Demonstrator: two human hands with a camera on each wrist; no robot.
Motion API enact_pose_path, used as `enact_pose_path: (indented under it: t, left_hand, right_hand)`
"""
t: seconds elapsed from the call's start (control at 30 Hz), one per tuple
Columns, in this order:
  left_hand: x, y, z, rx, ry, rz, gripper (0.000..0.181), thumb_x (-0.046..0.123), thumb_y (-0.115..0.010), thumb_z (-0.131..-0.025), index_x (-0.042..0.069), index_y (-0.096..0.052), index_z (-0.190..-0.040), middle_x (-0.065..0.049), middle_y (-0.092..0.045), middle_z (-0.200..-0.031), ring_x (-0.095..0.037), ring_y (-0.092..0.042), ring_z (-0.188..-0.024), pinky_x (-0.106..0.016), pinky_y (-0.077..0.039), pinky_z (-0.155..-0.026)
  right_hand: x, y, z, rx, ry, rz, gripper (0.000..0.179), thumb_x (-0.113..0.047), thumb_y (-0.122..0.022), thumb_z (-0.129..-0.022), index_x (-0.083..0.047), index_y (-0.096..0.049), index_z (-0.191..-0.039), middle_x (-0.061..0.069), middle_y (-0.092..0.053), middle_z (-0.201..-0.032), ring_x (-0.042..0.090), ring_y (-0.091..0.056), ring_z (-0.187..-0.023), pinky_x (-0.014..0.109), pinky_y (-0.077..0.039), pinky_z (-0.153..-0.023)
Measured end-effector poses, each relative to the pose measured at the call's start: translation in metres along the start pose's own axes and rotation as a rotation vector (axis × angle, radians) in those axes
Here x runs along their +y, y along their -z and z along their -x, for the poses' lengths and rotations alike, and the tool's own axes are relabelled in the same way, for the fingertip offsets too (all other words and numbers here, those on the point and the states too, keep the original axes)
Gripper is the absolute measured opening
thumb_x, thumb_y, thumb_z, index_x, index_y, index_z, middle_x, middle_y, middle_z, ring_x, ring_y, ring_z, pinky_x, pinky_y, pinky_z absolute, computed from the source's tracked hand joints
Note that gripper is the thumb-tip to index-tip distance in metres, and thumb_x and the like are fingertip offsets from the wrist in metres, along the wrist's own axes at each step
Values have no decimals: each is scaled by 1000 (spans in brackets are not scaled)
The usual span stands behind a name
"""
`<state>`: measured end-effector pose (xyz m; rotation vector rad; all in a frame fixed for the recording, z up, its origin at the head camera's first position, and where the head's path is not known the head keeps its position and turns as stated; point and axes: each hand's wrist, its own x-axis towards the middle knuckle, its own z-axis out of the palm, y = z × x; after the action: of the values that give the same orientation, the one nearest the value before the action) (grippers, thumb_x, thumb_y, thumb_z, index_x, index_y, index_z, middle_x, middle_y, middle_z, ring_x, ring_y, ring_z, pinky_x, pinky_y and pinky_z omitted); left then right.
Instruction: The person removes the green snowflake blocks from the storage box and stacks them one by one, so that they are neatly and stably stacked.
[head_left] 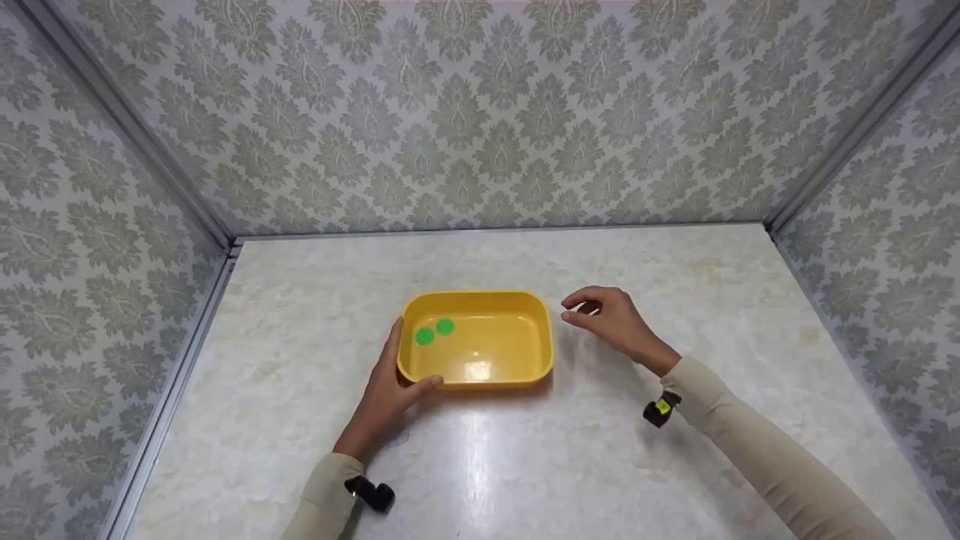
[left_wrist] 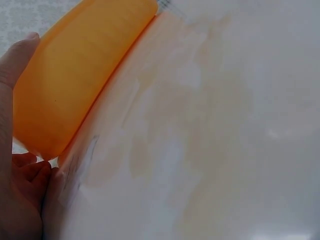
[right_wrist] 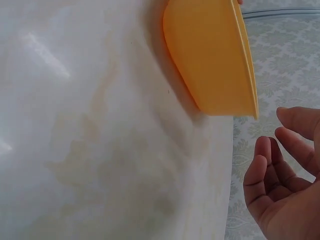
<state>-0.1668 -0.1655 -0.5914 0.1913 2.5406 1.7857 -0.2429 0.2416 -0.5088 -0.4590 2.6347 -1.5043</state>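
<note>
A yellow plastic tub [head_left: 487, 352] with rounded corners stands on the table in the head view. Two small round green discs [head_left: 424, 336] lie inside it, toward the left end. My left hand [head_left: 390, 390] holds the tub's left front corner, its thumb against the front wall and its fingers along the left side. The left wrist view shows the thumb and curled fingers about the tub's orange-looking outer wall [left_wrist: 80, 75]. Just off the tub's right end, my right hand [head_left: 611, 319] hovers with loosely bent fingers. Nothing shows between its thumb and fingertips in the right wrist view.
The pale marbled table [head_left: 300, 300] reaches back to a patterned wall [head_left: 480, 112], with similar walls at left and right. A small black wrist camera [head_left: 371, 495] sits on the left sleeve and another [head_left: 660, 409] on the right.
</note>
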Motion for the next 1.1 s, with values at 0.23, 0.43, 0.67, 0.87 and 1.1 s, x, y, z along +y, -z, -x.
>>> enact_pose_path:
  t: [0.23,0.43,0.67,0.87,1.1]
  left_hand:
    - [-2,-1,2,-1,-3,5,126,53,-91,-89,30,-6,-179,0,-16,-184,-24,-19,-168,-50,-15,-135]
    - [-4,-2,4,1,-7,14,127,54,-91,-89,28,-6,-180,2,-17,-183,-21,-20,-167,-49,-16,-134]
    - [-7,-2,2,7,-12,1,124,46,-91,-91,27,-6,-180,-2,-15,-184,-25,-19,-168,-52,-16,-135]
    - [-7,0,1,7,-51,2,121,38,-92,-93,27,-8,-180,-4,-17,-184,-27,-20,-168,-52,-16,-134]
    - [-4,1,-2,6,-72,3,116,36,-92,-93,25,-15,-179,-7,-22,-182,-28,-25,-166,-52,-21,-133]
  right_hand:
    - [-11,-14,-11,-24,39,4,23,-17,-84,-100,-4,-83,-120,8,-79,-117,24,-71,-99,28,-59,-86]
    - [-18,-27,-18,-47,56,-44,21,-17,-83,-101,-6,-84,-119,9,-79,-116,26,-71,-98,26,-58,-85]
    - [-27,-40,-24,-102,95,-78,23,-15,-81,-102,-4,-82,-123,11,-79,-117,27,-71,-98,26,-59,-84]
    - [-33,-50,-32,-130,124,-101,25,-15,-80,-103,-2,-81,-124,13,-79,-118,29,-71,-98,27,-58,-84]
    - [-38,-62,-44,-161,137,-90,25,-18,-82,-102,-3,-82,-123,10,-79,-117,26,-70,-99,31,-57,-87]
